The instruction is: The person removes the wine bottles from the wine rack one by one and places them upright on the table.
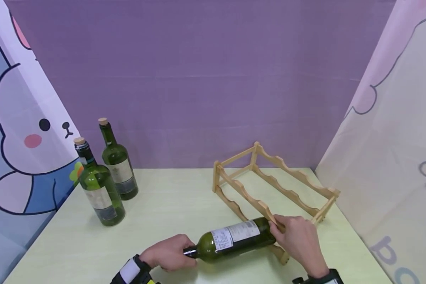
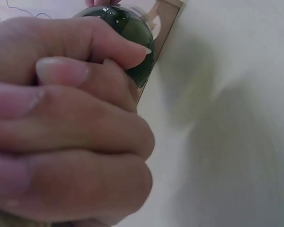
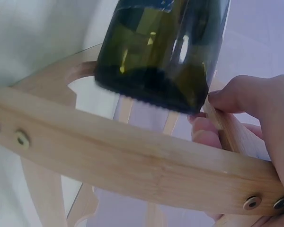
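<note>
A green wine bottle (image 1: 248, 238) lies on its side near the table's front, neck to the left and base at the wooden wine rack (image 1: 279, 161). My left hand (image 1: 172, 252) grips the bottle's neck, its fingers curled in the left wrist view. With thumb and fingers on either side of a rail, my right hand (image 1: 298, 238) holds the rack's front right part. In the right wrist view, the bottle's base (image 3: 154, 80) hangs over the rack's end bar (image 3: 132, 146), near the right thumb. The hand hides part of that corner.
Two corked green bottles stand upright at the table's left, a nearer one (image 1: 99, 197) and a farther one (image 1: 118, 171). A purple cloth (image 1: 198, 86) hangs behind the pale table (image 1: 170, 205), with patterned cloths at both sides.
</note>
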Available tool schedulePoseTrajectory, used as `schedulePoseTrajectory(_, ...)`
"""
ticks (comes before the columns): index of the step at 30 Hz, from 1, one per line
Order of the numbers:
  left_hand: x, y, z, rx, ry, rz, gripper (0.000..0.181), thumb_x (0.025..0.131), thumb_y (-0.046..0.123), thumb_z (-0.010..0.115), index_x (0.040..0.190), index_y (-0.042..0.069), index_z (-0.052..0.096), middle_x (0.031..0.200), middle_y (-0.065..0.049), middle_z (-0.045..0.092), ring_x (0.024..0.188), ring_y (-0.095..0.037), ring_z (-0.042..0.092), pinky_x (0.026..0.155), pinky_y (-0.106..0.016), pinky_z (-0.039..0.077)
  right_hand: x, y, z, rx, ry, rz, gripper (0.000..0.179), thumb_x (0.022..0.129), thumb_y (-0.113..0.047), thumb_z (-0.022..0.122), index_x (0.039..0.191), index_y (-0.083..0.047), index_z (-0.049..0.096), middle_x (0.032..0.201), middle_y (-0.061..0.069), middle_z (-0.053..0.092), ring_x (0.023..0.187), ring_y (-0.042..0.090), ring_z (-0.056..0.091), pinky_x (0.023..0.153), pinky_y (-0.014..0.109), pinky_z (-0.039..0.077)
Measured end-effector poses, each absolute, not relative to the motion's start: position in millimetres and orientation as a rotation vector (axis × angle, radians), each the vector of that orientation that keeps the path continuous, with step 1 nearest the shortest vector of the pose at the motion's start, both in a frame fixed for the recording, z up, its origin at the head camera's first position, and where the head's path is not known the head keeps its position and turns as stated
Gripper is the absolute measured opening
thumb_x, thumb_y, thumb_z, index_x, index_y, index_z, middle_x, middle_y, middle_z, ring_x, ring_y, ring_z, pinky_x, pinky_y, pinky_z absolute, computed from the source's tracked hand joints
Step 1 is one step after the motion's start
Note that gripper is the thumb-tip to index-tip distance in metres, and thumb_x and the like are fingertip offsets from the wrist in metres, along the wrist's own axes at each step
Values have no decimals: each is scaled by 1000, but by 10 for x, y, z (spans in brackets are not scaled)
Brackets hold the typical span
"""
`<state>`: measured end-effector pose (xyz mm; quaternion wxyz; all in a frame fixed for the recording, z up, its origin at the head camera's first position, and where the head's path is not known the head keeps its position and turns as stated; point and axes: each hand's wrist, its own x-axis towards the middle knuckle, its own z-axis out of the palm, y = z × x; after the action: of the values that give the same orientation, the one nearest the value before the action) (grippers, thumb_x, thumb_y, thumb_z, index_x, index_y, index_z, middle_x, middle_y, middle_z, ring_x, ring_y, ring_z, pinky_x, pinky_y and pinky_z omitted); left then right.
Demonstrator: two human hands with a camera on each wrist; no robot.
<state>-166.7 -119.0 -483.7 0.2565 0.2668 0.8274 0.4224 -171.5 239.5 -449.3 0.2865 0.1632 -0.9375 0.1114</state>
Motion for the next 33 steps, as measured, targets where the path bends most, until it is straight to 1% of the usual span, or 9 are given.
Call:
schedulePoseTrajectory(3, -1685, -1272, -4789, 720, 2233, 1144, 26, 83, 18, 69, 63, 18, 51, 51, 11, 36, 36, -2, 29, 31, -19, 26, -1713, 2402, -4491, 444, -2499, 302, 9, 76, -24, 77, 82, -17, 78, 56, -10, 57, 41, 2, 30, 33, 22, 22)
schedulePoseTrajectory(8, -1712, -1411, -4714, 718, 2229, 1140, 24, 85, 18, 69, 66, 17, 53, 53, 11, 37, 37, -3, 30, 32, -18, 27, -1710, 2411, -4484, 456, -2508, 309, 17, 78, -27, 77, 88, -14, 80, 59, -8, 60, 42, 2, 32, 34, 22, 25)
schedulePoseTrajectory(12, -1714, -1525, -4659, 700, 2234, 1138, 25, 85, 19, 69, 66, 17, 53, 54, 10, 37, 38, -3, 30, 33, -19, 27, -1701, 2409, -4466, 467, -2506, 356, 22, 79, -31, 77, 92, -13, 78, 66, -6, 67, 47, 3, 46, 40, 22, 35)
schedulePoseTrajectory(15, -1716, -1607, -4623, 673, 2230, 1137, 23, 85, 20, 70, 68, 17, 55, 55, 11, 37, 38, -4, 31, 33, -19, 27, -1683, 2413, -4454, 471, -2508, 406, 29, 79, -34, 78, 98, -12, 77, 76, -5, 70, 58, 6, 58, 48, 25, 44)
schedulePoseTrajectory(17, -1725, -1656, -4596, 673, 2231, 1131, 22, 86, 20, 70, 69, 16, 57, 56, 11, 38, 39, -4, 31, 34, -19, 28, -1670, 2421, -4447, 475, -2512, 434, 35, 79, -36, 78, 104, -12, 75, 83, -5, 71, 66, 7, 62, 53, 28, 48)
schedulePoseTrajectory(22, -1744, -1757, -4512, 704, 2246, 1108, 21, 86, 19, 70, 69, 16, 58, 56, 10, 39, 41, -4, 33, 36, -19, 30, -1649, 2441, -4442, 510, -2546, 485, 51, 78, -45, 78, 119, -16, 70, 104, -7, 69, 79, 7, 64, 60, 28, 50)
schedulePoseTrajectory(25, -1759, -1797, -4455, 724, 2257, 1086, 21, 87, 20, 70, 70, 17, 58, 57, 10, 40, 41, -4, 34, 37, -19, 31, -1641, 2449, -4429, 537, -2583, 518, 59, 78, -50, 77, 126, -17, 66, 117, -5, 66, 90, 11, 66, 65, 30, 52)
schedulePoseTrajectory(28, -1781, -1812, -4387, 743, 2259, 1065, 18, 87, 20, 70, 72, 16, 62, 58, 10, 42, 43, -4, 34, 39, -19, 32, -1634, 2463, -4393, 583, -2608, 543, 68, 77, -51, 78, 132, -15, 62, 126, 1, 61, 103, 21, 64, 75, 39, 54)
schedulePoseTrajectory(33, -1803, -1808, -4289, 775, 2251, 1047, 14, 88, 20, 70, 75, 16, 66, 58, 10, 43, 44, -4, 34, 42, -19, 31, -1626, 2463, -4307, 662, -2605, 562, 82, 73, -59, 77, 140, -17, 56, 138, 9, 54, 123, 31, 51, 89, 54, 49)
